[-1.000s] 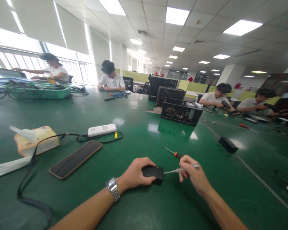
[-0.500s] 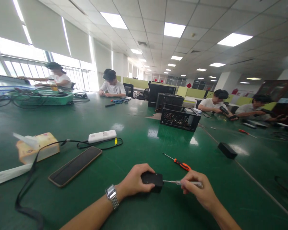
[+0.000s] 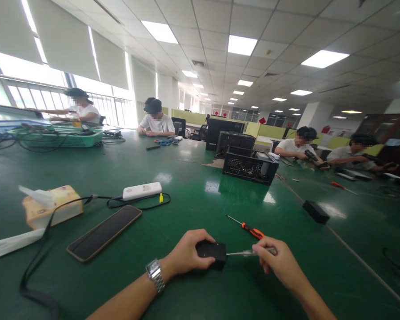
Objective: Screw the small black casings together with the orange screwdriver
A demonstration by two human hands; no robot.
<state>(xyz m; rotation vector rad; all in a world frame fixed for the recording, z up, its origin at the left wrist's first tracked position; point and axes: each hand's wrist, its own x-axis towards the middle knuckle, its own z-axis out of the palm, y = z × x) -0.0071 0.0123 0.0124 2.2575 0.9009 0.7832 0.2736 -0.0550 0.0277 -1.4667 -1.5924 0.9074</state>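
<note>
A small black box (image 3: 218, 255) lies on the green tabletop, gripped by my left hand (image 3: 190, 252) with thumb and fingers on its two long sides. My right hand (image 3: 277, 263) is closed around the clear handle of a slim screwdriver (image 3: 242, 254). Its shaft points left, and the tip meets the right end of the box; the exact contact point is too small to make out. Just beyond my right hand lies a second screwdriver (image 3: 250, 228) with an orange and black handle.
To the left are a phone (image 3: 105, 233), a white power bank-like device (image 3: 142, 190) with a black cable, and a tissue pack (image 3: 53, 206). Another black block (image 3: 316, 211) sits to the right. Open computer cases (image 3: 250, 166) stand farther back. Several people sit around the table.
My right hand's fingers have shifted on the screwdriver handle, covering more of it. The box and my left hand stay in place.
</note>
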